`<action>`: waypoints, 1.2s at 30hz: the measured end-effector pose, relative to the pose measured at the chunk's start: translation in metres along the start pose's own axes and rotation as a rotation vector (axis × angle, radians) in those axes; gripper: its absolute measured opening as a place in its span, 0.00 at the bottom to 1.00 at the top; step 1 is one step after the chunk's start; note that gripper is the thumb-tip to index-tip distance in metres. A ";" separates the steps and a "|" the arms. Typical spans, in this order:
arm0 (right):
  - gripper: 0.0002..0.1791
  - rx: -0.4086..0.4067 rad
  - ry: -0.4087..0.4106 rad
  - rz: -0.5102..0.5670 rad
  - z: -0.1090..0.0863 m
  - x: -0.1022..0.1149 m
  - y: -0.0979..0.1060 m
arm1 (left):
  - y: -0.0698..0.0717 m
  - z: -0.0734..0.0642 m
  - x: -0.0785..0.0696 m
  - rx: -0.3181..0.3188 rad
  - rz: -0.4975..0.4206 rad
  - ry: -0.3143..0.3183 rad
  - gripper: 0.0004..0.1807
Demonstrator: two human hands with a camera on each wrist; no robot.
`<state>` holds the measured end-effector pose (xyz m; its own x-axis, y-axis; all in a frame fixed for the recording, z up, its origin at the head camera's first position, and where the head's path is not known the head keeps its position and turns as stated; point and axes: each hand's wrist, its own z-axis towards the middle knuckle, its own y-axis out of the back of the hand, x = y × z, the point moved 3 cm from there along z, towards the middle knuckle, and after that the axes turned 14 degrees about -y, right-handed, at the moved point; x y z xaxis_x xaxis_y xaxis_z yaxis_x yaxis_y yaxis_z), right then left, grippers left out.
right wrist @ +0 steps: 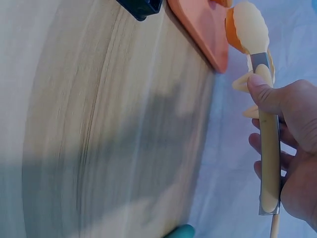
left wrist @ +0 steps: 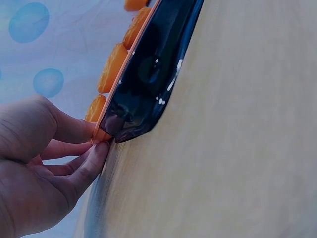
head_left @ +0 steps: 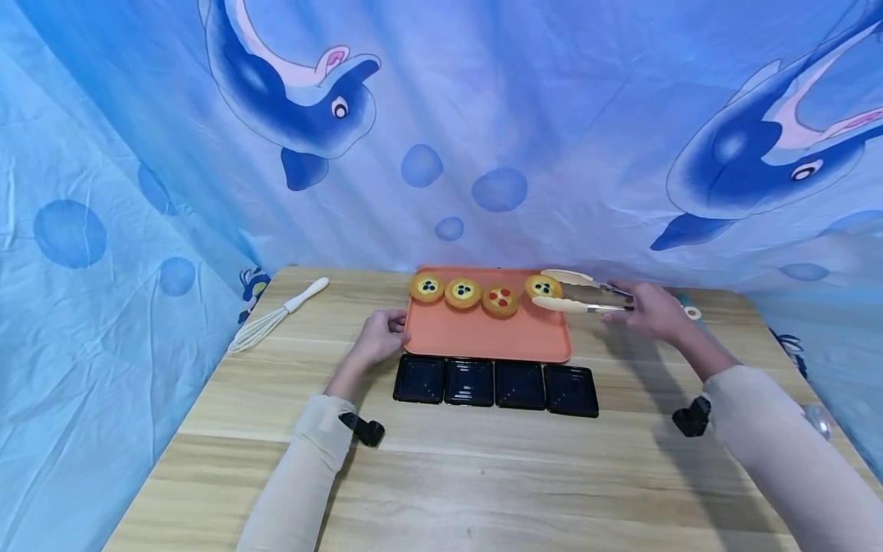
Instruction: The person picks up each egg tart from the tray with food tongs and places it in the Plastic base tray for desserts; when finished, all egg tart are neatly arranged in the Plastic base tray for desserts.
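My right hand [head_left: 655,310] grips cream-tipped tongs [right wrist: 270,148]. Their spread tips lie on either side of the rightmost egg tart [head_left: 543,287], which has dark berries on top. On the orange tray [head_left: 483,337] a row runs leftward from it: a tart with red pieces [head_left: 500,301], then two berry-topped tarts [head_left: 462,293]. At the tray's left edge, my left hand [head_left: 379,336] pinches the rim between thumb and fingers, as the left wrist view shows. Whether the tips touch the tart is hard to tell.
Several black square plastic trays [head_left: 471,382] stand in a row along the orange tray's near side. A white whisk [head_left: 279,314] lies at the table's back left. Behind the right hand is a partly hidden teal item [right wrist: 182,231]. A shiny round object [head_left: 818,420] sits at the right edge.
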<state>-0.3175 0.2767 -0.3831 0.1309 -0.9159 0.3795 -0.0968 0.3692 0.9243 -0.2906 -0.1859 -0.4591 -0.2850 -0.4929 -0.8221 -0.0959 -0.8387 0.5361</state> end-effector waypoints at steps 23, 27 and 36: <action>0.39 -0.196 0.212 -0.012 -0.128 -0.011 0.026 | 0.000 -0.001 0.001 -0.001 0.011 0.000 0.26; 0.39 -0.196 0.250 -0.013 -0.134 -0.013 0.019 | 0.001 -0.003 0.003 -0.007 0.011 0.011 0.26; 0.40 -0.154 0.254 -0.001 -0.138 -0.022 -0.007 | 0.000 -0.003 0.001 -0.013 -0.019 0.010 0.26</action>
<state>-0.1834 0.3159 -0.3926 0.3752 -0.8549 0.3583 0.0517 0.4052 0.9128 -0.2885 -0.1872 -0.4601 -0.2738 -0.4788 -0.8341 -0.0889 -0.8510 0.5177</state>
